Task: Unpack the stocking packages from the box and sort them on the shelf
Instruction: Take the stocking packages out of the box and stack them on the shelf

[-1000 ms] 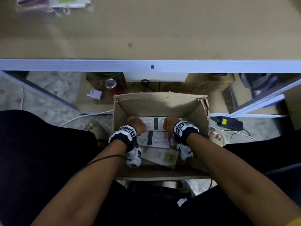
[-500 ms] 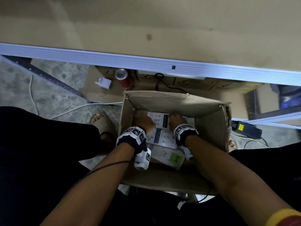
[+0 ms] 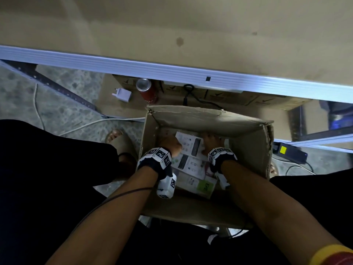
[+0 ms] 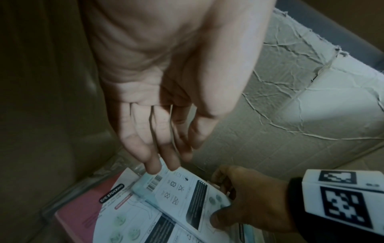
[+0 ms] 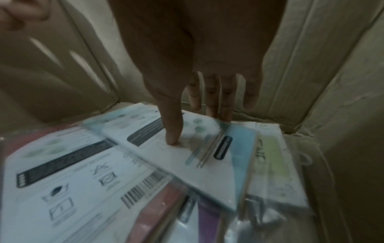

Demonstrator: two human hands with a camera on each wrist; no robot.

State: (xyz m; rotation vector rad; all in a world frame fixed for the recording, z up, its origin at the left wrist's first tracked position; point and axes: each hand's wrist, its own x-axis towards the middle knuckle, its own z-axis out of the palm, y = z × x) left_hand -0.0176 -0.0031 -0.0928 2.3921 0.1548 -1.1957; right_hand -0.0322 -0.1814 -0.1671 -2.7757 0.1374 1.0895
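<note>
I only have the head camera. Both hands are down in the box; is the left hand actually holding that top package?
Observer: No. Left wrist view: the left hand has straight fingers; fingertips only touch the top package near its barcode.
Operator: And the right hand?
Observer: Right wrist view: the right hand has a pinching grip, thumb on top, fingers behind the far edge.
Operator: What's underneath?
Observer: A pink package lies partly under it.

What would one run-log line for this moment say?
stage: unpacking | left hand: touching white stocking package | right hand: pinching it | brown cardboard box: packages inside
</note>
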